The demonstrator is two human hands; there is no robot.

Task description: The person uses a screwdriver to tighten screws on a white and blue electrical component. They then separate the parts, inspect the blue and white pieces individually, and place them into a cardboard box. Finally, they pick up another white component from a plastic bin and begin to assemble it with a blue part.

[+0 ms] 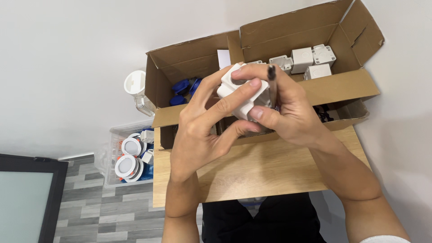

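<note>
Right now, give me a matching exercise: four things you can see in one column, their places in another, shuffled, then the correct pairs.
Things:
1. white junction box
2. blue parts
3. round white lights
4. dark tool

Places:
A. clear bin on the floor
B. left cardboard box
C. right hand
D. between both hands, left hand in front

Pairs: 1-D, 2-B, 3-A, 4-C

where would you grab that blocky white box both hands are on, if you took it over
Judging by its blocky shape, pinch the white box across its two flat opposite sides, coming from the left, where the left hand already spans it. The right hand and its dark tool crowd the right side.
</note>
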